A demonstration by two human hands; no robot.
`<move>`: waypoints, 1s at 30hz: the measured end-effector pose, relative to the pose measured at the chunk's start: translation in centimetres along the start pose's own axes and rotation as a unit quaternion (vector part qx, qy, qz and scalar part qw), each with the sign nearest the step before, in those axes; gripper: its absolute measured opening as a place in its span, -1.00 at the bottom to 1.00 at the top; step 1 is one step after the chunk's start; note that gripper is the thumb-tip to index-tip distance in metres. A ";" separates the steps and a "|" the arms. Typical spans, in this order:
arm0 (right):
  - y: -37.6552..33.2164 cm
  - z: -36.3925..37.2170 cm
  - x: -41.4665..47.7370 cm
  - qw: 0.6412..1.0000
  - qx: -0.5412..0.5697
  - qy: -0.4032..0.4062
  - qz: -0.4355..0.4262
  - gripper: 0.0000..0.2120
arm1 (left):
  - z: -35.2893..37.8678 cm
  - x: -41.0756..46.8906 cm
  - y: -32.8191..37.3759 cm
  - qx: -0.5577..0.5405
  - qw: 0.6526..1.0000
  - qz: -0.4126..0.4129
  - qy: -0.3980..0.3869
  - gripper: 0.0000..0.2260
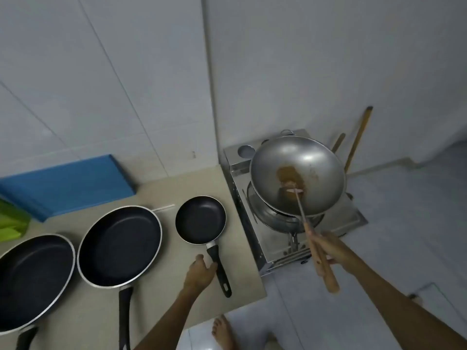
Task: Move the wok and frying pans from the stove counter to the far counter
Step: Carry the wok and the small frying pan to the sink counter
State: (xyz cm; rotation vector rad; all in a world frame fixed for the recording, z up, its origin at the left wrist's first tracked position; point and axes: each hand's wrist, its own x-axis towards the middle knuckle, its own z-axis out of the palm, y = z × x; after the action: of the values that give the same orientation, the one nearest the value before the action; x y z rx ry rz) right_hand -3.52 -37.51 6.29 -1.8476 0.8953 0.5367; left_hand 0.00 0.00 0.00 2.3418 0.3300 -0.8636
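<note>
A steel wok point(313, 165) with a brown stain sits tilted on the burner of a steel stove point(355, 219). My right hand point(333, 251) is shut on the wooden handle of a long utensil point(322, 261) whose thin metal shaft reaches into the wok. Three black frying pans lie on the beige counter point(164, 311): a small one point(201, 219), a medium one point(120, 245) and a large one point(32, 279) at the left edge. My left hand point(201, 271) is open, with its fingertips against the small pan's black handle point(218, 269).
A blue board point(68, 183) lies at the back of the counter by the tiled wall. Something green point(11, 223) shows at the far left. Wooden sticks point(358, 137) lean on the wall behind the stove. A bare foot point(222, 329) stands on the floor below the counter's edge.
</note>
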 end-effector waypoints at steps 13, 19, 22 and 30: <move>2.2 0.3 5.2 0.966 0.214 -0.148 -0.002 -0.62 | 6.6 2.8 0.9 -0.442 0.871 -0.208 -0.053 -0.68; 1.2 0.9 5.6 0.964 0.211 -0.164 0.013 -0.85 | 6.8 1.7 1.8 -0.500 0.847 -0.179 0.008 -0.68; 1.0 1.3 5.6 0.971 0.193 -0.139 0.024 -0.92 | 5.8 1.2 2.5 -0.515 0.841 -0.167 0.007 -0.63; 0.9 0.8 5.2 0.978 0.171 -0.111 0.045 -0.95 | 2.9 1.4 5.3 -0.518 0.834 -0.187 0.019 -0.65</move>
State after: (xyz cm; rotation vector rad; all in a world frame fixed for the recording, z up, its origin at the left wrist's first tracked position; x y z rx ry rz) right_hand -0.90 -38.83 1.86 -1.4110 0.8631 0.5923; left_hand 1.86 -5.93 -0.23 1.2767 1.0090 -0.5631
